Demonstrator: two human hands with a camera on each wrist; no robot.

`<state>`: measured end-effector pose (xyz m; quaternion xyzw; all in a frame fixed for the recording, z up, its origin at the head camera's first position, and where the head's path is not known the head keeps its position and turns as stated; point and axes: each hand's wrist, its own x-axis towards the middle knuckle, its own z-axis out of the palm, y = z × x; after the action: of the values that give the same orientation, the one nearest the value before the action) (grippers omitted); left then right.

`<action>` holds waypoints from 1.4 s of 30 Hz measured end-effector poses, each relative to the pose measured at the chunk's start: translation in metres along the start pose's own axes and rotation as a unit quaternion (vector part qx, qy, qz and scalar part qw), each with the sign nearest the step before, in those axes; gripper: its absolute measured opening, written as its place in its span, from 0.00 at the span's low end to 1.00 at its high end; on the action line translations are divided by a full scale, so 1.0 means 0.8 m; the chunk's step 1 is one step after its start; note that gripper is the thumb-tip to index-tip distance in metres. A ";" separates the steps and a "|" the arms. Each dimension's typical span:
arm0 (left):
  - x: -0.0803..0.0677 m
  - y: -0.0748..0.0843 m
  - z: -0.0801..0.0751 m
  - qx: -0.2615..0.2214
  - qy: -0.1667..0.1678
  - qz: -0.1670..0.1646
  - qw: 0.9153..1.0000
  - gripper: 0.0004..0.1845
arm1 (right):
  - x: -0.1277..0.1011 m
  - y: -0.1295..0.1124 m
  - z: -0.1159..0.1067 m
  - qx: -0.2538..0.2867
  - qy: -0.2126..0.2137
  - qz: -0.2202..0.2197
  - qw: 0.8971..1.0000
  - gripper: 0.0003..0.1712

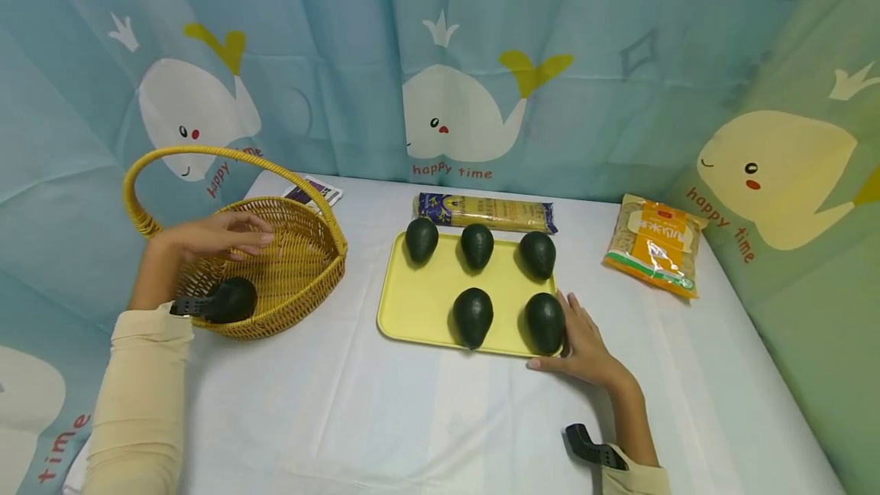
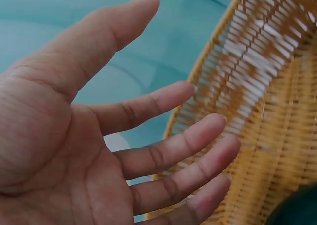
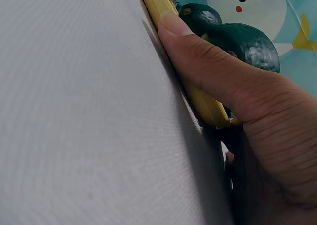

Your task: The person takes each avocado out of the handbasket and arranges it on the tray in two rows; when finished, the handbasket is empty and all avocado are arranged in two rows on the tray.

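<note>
My left hand [image 1: 230, 235] hovers over the yellow wicker basket [image 1: 299, 304], its fingers spread and loosely bent, holding nothing. A dark green rounded thing, probably an avocado [image 2: 298, 207], shows in the basket at the lower right of the left wrist view. Several dark green avocados [image 1: 473, 318] sit on the yellow tray [image 1: 426, 312]. My right hand [image 1: 584, 346] grips the tray's near right corner, thumb along the front rim and fingers by the right side, close beside the nearest avocado [image 1: 545, 324]. In the right wrist view the thumb [image 3: 203, 56] lies against the rim; the other fingers are mostly hidden.
A pack of noodles or spaghetti [image 1: 488, 212] lies behind the tray. At the right is an orange-labelled bag [image 1: 656, 244] of grain. A small packet [image 1: 319, 191] lies behind the basket, whose tall handle [image 1: 227, 151] arches above it. A curtain [image 1: 330, 98] encloses the white table [image 1: 412, 418].
</note>
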<state>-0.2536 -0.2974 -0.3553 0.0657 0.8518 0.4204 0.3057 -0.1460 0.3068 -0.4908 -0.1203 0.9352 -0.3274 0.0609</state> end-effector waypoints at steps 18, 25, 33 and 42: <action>0.007 -0.031 -0.019 0.028 -0.100 -0.081 0.991 0.35 | 0.001 -0.002 0.000 0.002 -0.004 0.005 1.000 0.74; 0.009 -0.039 -0.015 0.015 -0.115 -0.112 0.987 0.31 | 0.000 -0.002 -0.001 0.005 -0.002 0.004 1.000 0.74; 0.011 -0.043 -0.017 0.042 -0.138 -0.121 0.982 0.30 | 0.001 -0.001 0.000 0.003 0.003 -0.004 1.000 0.74; 0.009 -0.049 -0.012 0.040 -0.157 -0.137 0.977 0.28 | 0.000 -0.001 -0.001 0.003 0.002 0.000 1.000 0.74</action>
<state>-0.2588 -0.3263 -0.3838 0.0256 0.8101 0.3242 0.4878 -0.1462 0.3064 -0.4898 -0.1192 0.9345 -0.3301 0.0597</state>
